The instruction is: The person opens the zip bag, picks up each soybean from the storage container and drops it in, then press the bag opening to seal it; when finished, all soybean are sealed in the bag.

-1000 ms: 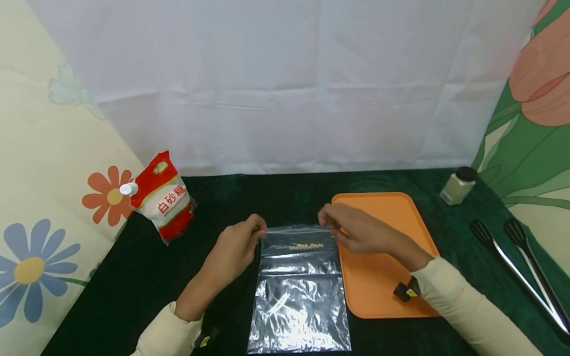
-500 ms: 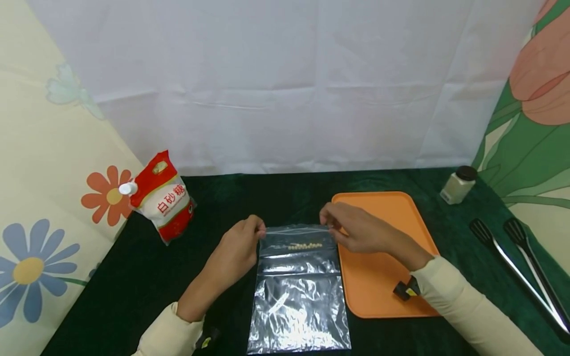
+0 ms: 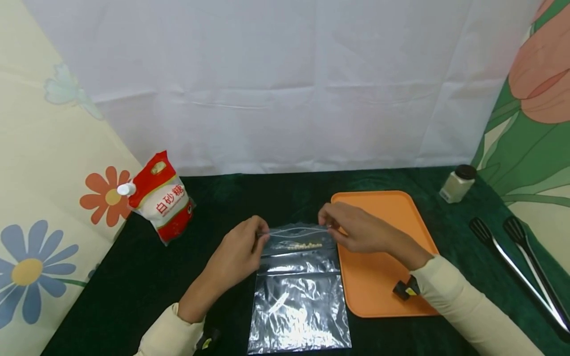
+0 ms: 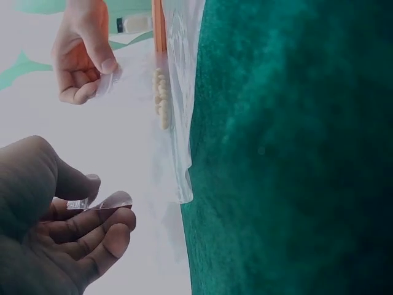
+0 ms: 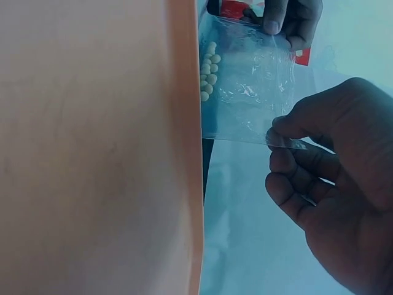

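A clear zip bag [image 3: 298, 306] lies flat on the dark green cloth, its top edge lifted toward the far side. Small pale round beans [image 3: 305, 245] form a row inside it, below the zip strip. My left hand [image 3: 238, 252] pinches the bag's upper left corner between thumb and fingers. At the upper right corner, my right hand [image 3: 356, 230] pinches the plastic the same way. Between the hands, the two zip lines bow apart in the head view. The right wrist view shows the beans [image 5: 209, 72] within the film and my right thumb [image 5: 295, 123] on the corner.
An orange tray [image 3: 378, 291] sits right of the bag, under my right forearm. A red and white sugar pouch [image 3: 162, 198] with a white cap stands at the back left. On the right are a black-lidded jar [image 3: 457, 184] and metal tongs [image 3: 525, 267] with black ends.
The zip strip, nearly straight before, now shows two lines parted in the middle. My left hand has shifted slightly right with its corner; the right hand stays almost in place.
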`<action>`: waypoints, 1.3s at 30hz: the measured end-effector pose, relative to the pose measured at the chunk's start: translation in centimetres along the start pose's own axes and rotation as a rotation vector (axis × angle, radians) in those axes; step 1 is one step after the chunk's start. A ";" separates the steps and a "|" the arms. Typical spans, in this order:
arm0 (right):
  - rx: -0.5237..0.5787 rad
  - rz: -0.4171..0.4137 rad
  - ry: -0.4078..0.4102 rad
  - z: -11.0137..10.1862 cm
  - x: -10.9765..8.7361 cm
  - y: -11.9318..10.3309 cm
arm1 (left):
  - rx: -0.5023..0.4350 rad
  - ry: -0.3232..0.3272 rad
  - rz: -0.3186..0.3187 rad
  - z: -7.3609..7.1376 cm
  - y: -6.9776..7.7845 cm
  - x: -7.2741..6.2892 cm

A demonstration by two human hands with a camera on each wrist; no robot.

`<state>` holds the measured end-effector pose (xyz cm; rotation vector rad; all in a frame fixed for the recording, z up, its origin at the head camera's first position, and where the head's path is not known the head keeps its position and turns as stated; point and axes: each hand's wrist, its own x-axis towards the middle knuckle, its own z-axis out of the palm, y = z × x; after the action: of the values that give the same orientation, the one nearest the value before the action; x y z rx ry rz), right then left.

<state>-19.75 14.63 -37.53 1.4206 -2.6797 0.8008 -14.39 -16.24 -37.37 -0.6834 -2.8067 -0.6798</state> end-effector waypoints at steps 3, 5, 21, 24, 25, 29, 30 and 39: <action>0.004 -0.001 -0.001 0.0 0.0 0.0 | 0.014 0.004 0.009 0.1 0.1 0.0; 0.004 -0.002 -0.001 0.1 0.0 0.0 | 0.017 0.007 0.013 0.1 0.1 0.0; 0.005 0.000 -0.015 0.3 0.1 -0.1 | -0.016 0.009 0.008 0.1 0.2 -0.2; 0.004 0.000 -0.016 0.3 0.1 -0.2 | -0.016 -0.007 -0.020 0.1 0.3 -0.1; 0.004 0.000 -0.016 0.3 0.2 -0.2 | -0.015 -0.007 -0.024 0.1 0.3 -0.1; -0.001 0.003 -0.014 0.3 0.2 -0.3 | -0.024 -0.005 -0.006 0.1 0.4 -0.1; -0.002 0.004 -0.014 0.3 0.2 -0.3 | -0.028 -0.005 0.003 0.2 0.4 -0.1; 0.000 0.006 -0.014 0.5 0.2 -0.3 | -0.012 -0.008 0.035 0.5 0.2 -0.2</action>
<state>-19.49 14.14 -37.76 1.4245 -2.6958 0.7941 -14.17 -15.95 -37.81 -0.7369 -2.7932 -0.6893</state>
